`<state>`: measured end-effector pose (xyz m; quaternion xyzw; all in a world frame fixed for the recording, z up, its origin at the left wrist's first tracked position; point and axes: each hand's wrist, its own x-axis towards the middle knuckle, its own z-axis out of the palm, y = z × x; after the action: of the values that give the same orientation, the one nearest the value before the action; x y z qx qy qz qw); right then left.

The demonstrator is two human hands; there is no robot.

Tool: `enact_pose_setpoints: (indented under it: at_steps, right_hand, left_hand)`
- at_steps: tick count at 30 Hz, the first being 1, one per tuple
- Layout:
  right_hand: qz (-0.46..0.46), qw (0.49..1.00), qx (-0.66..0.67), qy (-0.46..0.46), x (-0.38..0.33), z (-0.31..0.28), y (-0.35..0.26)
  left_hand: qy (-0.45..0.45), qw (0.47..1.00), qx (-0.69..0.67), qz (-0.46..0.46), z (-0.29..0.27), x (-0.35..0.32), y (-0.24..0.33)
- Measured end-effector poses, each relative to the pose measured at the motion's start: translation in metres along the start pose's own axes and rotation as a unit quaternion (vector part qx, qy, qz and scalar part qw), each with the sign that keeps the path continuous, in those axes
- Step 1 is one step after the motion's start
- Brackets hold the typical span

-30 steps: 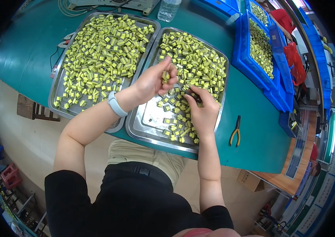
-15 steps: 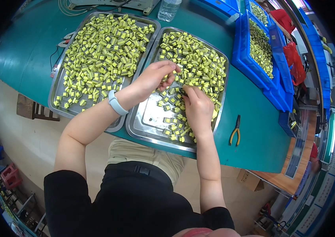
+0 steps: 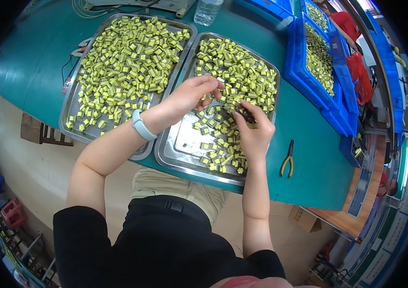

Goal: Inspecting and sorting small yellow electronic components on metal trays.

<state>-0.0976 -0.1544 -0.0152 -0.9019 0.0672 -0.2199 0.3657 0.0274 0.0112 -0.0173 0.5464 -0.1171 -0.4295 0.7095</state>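
Many small yellow-and-dark blocks, which look like little transformers [image 3: 240,72], lie loose in the right metal tray [image 3: 168,151]. Over this tray's left-middle part is my left hand [image 3: 195,95], its fingers curled in; whatever they may hold is hidden. My right hand [image 3: 256,128] hovers to the right over the same tray, thumb and forefinger apart, close above the blocks, with no block visible between them. A second metal tray [image 3: 76,129] on the left holds a thick spread of the same blocks, and neither hand touches those.
Yellow-handled pliers [image 3: 287,161] lie right of the trays on the green table [image 3: 309,187]. Blue bins [image 3: 297,62] with more blocks stand at the far right. A clear bottle [image 3: 207,12] and a grey device [image 3: 141,5] are at the back. Red-handled pliers [image 3: 80,49] lie beside the left tray.
My right hand has moved right and its thumb and forefinger have spread apart. My left hand has hardly moved.
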Motion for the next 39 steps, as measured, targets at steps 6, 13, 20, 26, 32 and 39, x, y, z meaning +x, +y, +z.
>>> enact_pose_setpoints:
  at_steps: [6,13,20,26,32,39]
  right_hand:
    - [0.023,0.977,0.202,0.058,-0.005,-0.001,0.001]
    - [0.065,0.964,0.253,0.046,-0.005,-0.003,0.0]
    - [0.082,0.959,0.27,0.022,-0.004,-0.005,0.001]
    - [0.092,0.956,0.277,-0.005,-0.003,-0.006,-0.002]
    - [0.103,0.953,0.286,-0.011,-0.002,-0.005,-0.001]
    - [0.118,0.946,0.301,0.006,-0.002,-0.005,0.0]
  left_hand:
    - [-0.094,0.994,-0.008,-0.052,0.006,-0.003,-0.006]
    - [-0.043,0.98,0.164,0.102,0.015,-0.007,-0.004]
    - [-0.059,0.95,0.247,0.18,0.015,-0.007,-0.003]
    - [-0.06,0.945,0.273,0.168,0.013,-0.008,-0.003]
    - [-0.062,0.944,0.283,0.158,0.013,-0.008,0.0]
    - [-0.066,0.962,0.229,0.131,0.01,-0.003,-0.006]
